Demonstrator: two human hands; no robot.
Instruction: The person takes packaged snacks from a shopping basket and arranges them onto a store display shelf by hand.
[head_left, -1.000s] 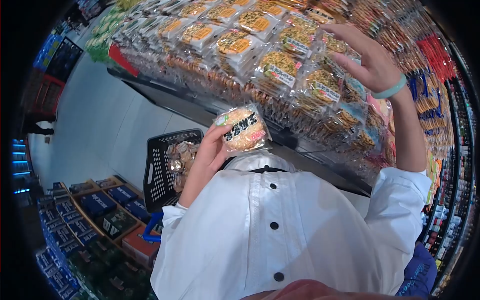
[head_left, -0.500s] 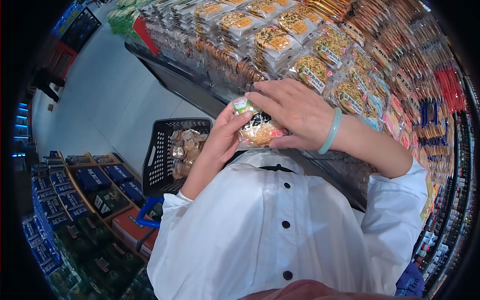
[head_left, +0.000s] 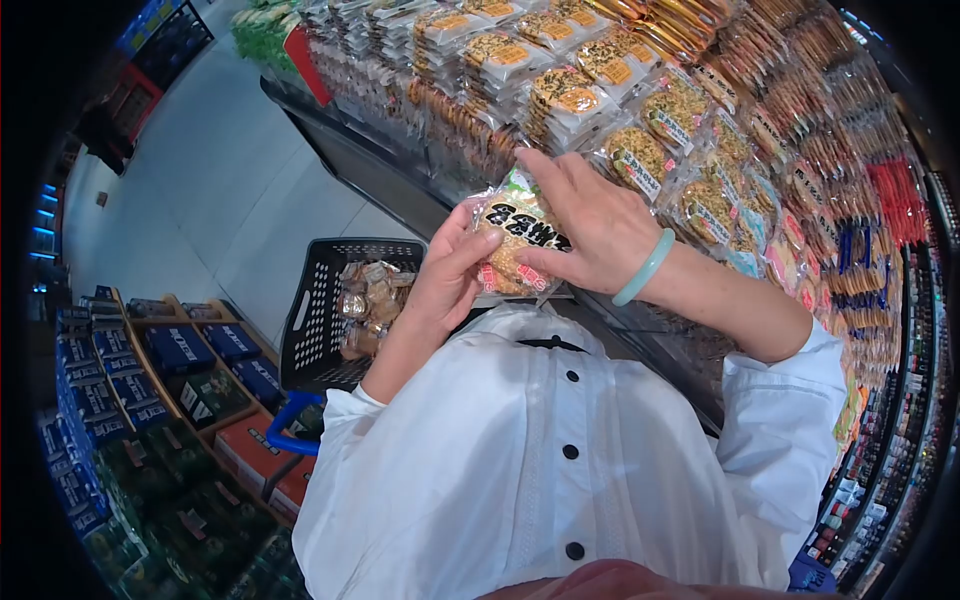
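Observation:
Between my two hands, in front of my white shirt, is a packaged flat biscuit (head_left: 519, 243) in a clear wrapper with bold black lettering and a green corner. My left hand (head_left: 452, 265) grips its left side, thumb across the front. Wearing a pale green bangle (head_left: 646, 268), my right hand (head_left: 596, 225) holds the upper right part, its thumb low on the front and its fingers over the far edge. My right palm covers part of the wrapper. Just beyond my hands, similar wrapped round biscuits (head_left: 640, 157) lie in rows on the display.
A black perforated basket (head_left: 318, 300) with several wrapped items stands to my left, near a blue handle (head_left: 287, 425). Stacked drink cartons (head_left: 182, 350) fill the lower left. The dark display edge (head_left: 365, 170) borders the pale floor (head_left: 235, 190). A person (head_left: 105, 130) is far off.
The packet has turned to face me more, showing more of its lettering. My right hand has shifted slightly, its thumb now on the front. The view has moved a little.

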